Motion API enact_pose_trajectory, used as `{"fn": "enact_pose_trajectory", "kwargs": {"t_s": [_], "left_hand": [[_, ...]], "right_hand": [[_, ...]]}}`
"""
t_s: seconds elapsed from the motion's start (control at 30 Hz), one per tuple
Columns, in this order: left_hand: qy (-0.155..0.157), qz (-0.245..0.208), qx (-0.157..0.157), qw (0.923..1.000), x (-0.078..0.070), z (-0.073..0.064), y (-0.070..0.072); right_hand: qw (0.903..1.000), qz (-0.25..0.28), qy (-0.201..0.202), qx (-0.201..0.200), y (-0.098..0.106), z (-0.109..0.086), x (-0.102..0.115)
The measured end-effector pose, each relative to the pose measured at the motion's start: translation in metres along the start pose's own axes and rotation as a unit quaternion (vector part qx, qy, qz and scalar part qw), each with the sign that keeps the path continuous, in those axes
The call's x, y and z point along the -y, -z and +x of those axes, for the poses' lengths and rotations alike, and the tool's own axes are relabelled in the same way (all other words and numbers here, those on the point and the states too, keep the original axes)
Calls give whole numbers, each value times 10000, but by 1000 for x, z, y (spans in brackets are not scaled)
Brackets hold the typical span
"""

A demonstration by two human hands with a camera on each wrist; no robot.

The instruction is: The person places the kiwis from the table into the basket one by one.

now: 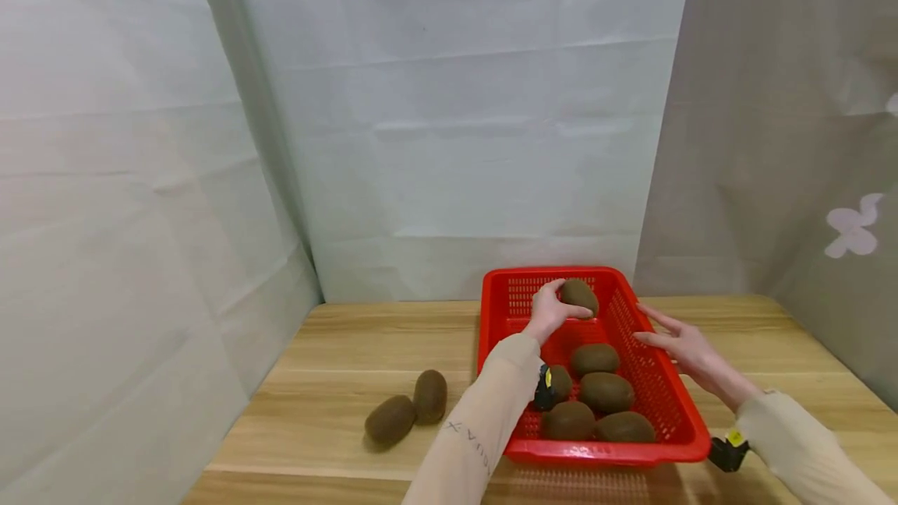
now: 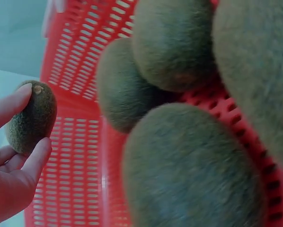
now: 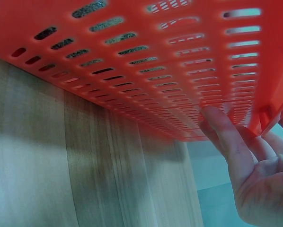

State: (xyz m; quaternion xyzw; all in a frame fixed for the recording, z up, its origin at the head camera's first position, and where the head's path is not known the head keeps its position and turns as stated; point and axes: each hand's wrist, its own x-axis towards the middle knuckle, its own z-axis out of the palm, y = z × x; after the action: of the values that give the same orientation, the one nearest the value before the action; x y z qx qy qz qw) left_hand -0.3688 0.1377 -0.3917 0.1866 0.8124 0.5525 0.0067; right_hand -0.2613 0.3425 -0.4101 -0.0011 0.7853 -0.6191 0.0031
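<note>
My left hand [image 1: 549, 312] holds a brown kiwi [image 1: 580, 298] between thumb and fingers, over the far part of a red plastic basket [image 1: 589, 454]. In the left wrist view the same kiwi [image 2: 35, 118] shows clear of the other fruit. Several kiwis [image 1: 606, 393] lie in the basket's near half. At the basket's right side, my right hand [image 1: 684, 345] grips the rim. The right wrist view has its fingers [image 3: 236, 156] against the slotted outer wall [image 3: 146, 71], below the lip.
Two more kiwis, one upright in view [image 1: 430, 397] and one slanted [image 1: 390, 420], touch each other on the wooden table [image 1: 337, 365] left of the basket. Pale cloth sheets [image 1: 456, 139] hang behind the table and along both sides.
</note>
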Motion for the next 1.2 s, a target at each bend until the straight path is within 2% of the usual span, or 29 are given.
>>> {"fn": "enact_pose_trajectory", "kwargs": {"t_s": [0.3,0.5,0.67,0.9,1.2], "left_hand": [[282,243,-77,9993,21,-6,-11],[457,200,-38,9987,29,-6,-13],[523,287,35,9982,31,-5,-12],[638,687,401,9948,31,-9,-11],[824,763,539,9922,34,-8,-11]], "right_hand": [[9999,108,-35,17,-5,-1,-3],[9999,108,2,-3,-5,-1,-4],[9999,117,0,-12,-4,0,-4],[10000,69,10,-45,-4,-1,-4],[9999,83,20,-54,-5,-1,-2]]}}
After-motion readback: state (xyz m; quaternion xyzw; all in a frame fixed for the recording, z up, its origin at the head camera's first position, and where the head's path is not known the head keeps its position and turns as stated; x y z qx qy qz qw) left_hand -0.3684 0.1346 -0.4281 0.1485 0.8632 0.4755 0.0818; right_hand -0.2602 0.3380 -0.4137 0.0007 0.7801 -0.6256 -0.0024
